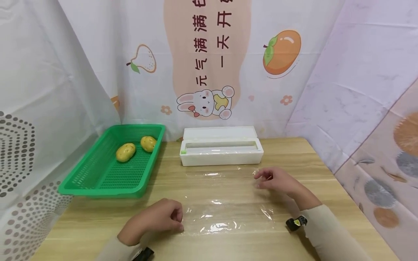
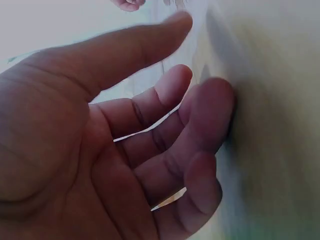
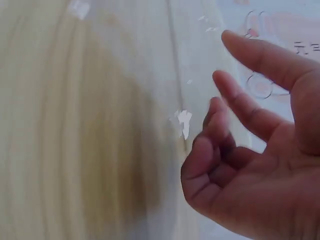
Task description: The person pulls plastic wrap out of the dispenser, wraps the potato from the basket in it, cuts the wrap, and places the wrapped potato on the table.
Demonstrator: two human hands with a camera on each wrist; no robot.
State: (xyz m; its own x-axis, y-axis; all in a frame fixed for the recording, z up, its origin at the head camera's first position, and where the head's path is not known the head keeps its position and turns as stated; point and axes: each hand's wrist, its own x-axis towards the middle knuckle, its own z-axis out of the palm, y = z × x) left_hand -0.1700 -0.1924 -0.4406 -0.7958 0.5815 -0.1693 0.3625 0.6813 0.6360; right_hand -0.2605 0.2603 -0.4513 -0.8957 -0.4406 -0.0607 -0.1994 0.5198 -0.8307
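Note:
A clear sheet of plastic wrap [image 1: 215,208] lies on the wooden table, spread in front of a white plastic wrap box [image 1: 222,158] whose lid is raised. At the sheet's left edge, my left hand [image 1: 160,217] is low over the table, fingers loosely bent. Its palm [image 2: 100,165] holds nothing visible, and the thumb stands apart from the fingers. My right hand [image 1: 277,181] hovers by the sheet's right side, near the box. In the right wrist view its thumb and fingers [image 3: 240,100] are apart, with nothing seen between them.
To the left stands a green basket [image 1: 146,181] with two potatoes, one potato [image 1: 125,152] nearer and another potato [image 1: 148,144] by the basket's right wall. Printed cloth [image 1: 209,69] hangs behind the table and along both sides.

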